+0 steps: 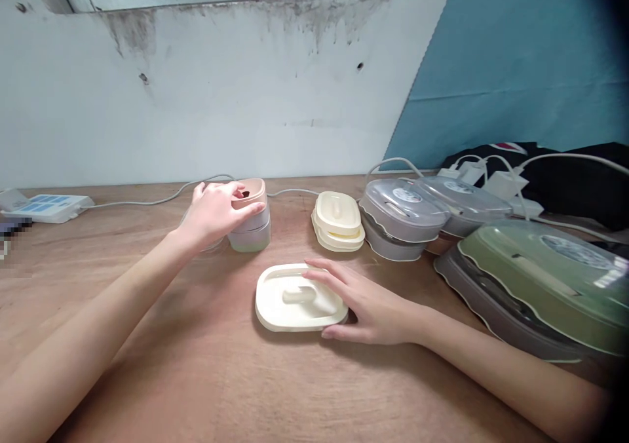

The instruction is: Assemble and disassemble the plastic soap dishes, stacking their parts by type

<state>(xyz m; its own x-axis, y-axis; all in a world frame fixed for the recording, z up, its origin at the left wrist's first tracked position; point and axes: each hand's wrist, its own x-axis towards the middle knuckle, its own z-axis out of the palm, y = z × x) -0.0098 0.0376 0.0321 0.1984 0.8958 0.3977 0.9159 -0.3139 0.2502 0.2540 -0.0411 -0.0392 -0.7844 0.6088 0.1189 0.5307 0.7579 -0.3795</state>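
My left hand [215,208] is at a stack of small containers at the back, its fingers and thumb closed about the rim of the peach container [255,187] on top. Below that one sit greyish containers [253,235]. My right hand [371,304] grips the right end of a cream plastic lid [280,308], thumb at the near edge and fingers over the far edge. This lid has a raised oblong handle and lies flat on the table in front of me. Behind it stands a pile of smaller cream lids [337,212].
Grey clear-lidded containers [407,210] and a large green-lidded one [545,266] are stacked on the right. White plugs and cables [506,184] lie behind them. A white power strip [52,208] is at far left on the wooden table [196,364], against a white wall.
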